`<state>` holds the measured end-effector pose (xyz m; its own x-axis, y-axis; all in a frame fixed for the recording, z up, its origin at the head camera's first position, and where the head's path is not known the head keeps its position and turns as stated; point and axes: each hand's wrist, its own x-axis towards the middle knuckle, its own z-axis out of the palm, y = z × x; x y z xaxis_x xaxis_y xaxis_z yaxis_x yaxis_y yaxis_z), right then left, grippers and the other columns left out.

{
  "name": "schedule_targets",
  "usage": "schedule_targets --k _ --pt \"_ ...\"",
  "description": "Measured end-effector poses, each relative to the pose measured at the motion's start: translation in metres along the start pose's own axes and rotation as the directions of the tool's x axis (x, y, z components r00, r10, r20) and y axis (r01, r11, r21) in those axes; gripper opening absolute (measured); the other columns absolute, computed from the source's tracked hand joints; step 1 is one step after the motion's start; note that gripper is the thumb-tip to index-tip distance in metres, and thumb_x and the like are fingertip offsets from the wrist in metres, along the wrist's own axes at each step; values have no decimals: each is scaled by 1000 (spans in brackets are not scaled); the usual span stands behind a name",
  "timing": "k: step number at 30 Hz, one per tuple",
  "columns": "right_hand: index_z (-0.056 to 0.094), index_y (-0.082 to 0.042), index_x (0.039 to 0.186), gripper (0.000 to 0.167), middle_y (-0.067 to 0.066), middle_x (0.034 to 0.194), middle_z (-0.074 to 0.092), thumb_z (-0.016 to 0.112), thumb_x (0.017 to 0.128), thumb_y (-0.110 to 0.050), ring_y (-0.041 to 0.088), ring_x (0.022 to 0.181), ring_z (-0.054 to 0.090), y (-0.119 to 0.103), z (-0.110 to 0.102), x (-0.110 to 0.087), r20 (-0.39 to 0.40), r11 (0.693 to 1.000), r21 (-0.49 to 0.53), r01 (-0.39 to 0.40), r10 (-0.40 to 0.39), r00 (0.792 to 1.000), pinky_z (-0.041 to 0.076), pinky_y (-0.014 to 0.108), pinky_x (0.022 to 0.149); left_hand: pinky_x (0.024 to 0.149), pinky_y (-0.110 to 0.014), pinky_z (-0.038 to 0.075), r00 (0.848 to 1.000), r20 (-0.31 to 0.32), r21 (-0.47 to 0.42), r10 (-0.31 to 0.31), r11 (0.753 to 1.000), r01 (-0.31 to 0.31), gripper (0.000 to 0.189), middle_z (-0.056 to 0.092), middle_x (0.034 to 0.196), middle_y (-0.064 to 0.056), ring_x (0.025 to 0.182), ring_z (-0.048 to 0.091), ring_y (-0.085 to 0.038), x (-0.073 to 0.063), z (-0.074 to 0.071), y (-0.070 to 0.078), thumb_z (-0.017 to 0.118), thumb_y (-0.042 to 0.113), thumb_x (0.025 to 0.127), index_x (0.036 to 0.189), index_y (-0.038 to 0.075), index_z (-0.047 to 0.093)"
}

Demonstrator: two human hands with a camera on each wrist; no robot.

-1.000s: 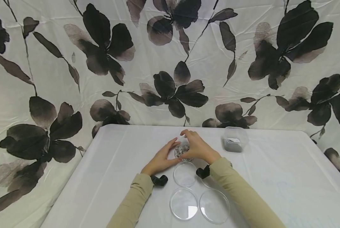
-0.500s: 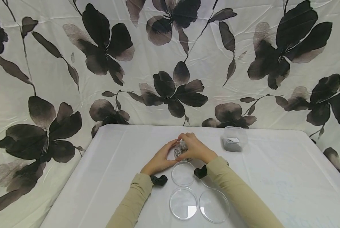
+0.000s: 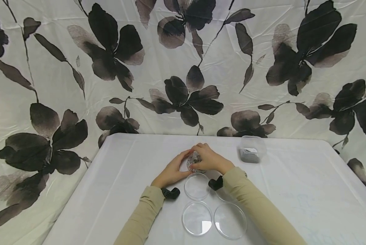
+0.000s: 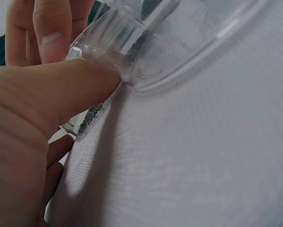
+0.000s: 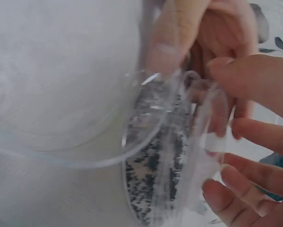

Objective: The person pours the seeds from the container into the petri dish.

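A clear round container (image 3: pixel 192 162) full of small black and white bits stands on the white table, between both hands. Around its left side curves my left hand (image 3: pixel 171 173), the thumb (image 4: pixel 91 82) pressed on the near edge in the left wrist view. From above and the right, my right hand (image 3: pixel 212 160) grips the container's clear upper part, thumb and fingertips spread over the rim. In the right wrist view the bits (image 5: pixel 146 177) show through the clear wall. Whether that upper part is a separate lid, I cannot tell. My palms hide part of the container.
Closest to the container lies a clear round dish (image 3: pixel 197 186). Two more clear dishes sit nearer me, one left (image 3: pixel 197 218) and one right (image 3: pixel 230 221); another is partly under my right wrist. A clear box (image 3: pixel 250 154) with grey contents stands back right. Floral cloth hangs behind.
My right hand has come down and slightly left, its raised fingers closing in on the container's rim. My left hand has hardly moved. The dishes and box stay put.
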<state>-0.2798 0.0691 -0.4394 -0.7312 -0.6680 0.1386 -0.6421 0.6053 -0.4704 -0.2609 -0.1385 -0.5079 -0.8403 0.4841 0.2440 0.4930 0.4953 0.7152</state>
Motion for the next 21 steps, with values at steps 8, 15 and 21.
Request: schedule_targets --k 8,15,21 --pt "67 0 123 53 14 125 66 81 74 -16 33 113 53 -2 -7 0 43 997 -13 74 -74 996 44 47 99 118 -43 25 999 7 21 -39 999 39 84 39 156 -4 145 31 -23 -2 -1 1 76 30 88 156 16 29" --pt "69 -4 124 50 14 139 58 82 77 -14 39 125 45 -5 -8 -2 80 999 -52 5 -1 997 39 59 98 118 -42 24 999 5 32 -37 999 36 85 38 156 -1 145 30 -20 -1 0 -1 76 31 88 156 18 29" --pt "69 -7 126 43 13 149 48 76 83 -9 51 138 31 -5 -5 -8 132 996 -71 -54 64 989 33 74 99 119 -41 23 1000 6 39 -25 999 25 85 41 154 0 145 31 -19 -1 0 -2 77 31 87 156 16 29"
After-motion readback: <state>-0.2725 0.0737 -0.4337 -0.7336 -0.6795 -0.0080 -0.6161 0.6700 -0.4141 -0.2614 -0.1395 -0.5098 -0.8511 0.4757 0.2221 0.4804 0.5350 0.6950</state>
